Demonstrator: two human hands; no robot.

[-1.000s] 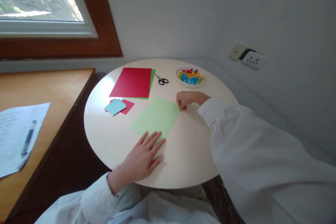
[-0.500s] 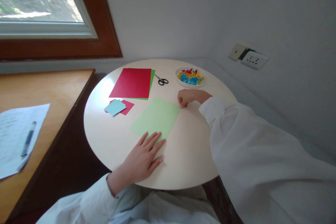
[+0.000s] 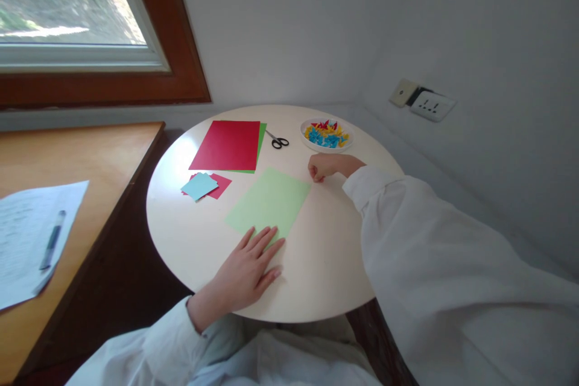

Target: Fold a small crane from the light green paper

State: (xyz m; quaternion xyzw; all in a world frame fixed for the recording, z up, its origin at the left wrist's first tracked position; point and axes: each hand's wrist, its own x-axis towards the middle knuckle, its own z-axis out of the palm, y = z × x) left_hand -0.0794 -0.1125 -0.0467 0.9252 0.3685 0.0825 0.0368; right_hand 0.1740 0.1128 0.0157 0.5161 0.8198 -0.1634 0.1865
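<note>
A light green sheet of paper (image 3: 269, 202) lies flat on the round white table (image 3: 335, 271). My left hand (image 3: 246, 268) rests flat, fingers spread, with its fingertips over the sheet's near edge. At the sheet's far right corner is my right hand (image 3: 322, 166), closed with the fingers curled down. Whatever those fingers may hold is hidden. Just beyond that hand stands a white dish (image 3: 304, 139) of small folded paper pieces (image 3: 326, 134) in blue, yellow and red.
Black-handled scissors (image 3: 279, 143) lie beside a red sheet (image 3: 230, 146) stacked over a green one (image 3: 261, 148). Small light blue squares (image 3: 199, 186) overlap red squares (image 3: 221, 186) at left. A wooden desk (image 3: 113, 151) holds written paper (image 3: 22, 223) and a pen (image 3: 52, 241).
My right hand has shifted very slightly away from the light green sheet's corner, its fingers still curled. My left hand stays flat in place. The whole view has tilted a little.
</note>
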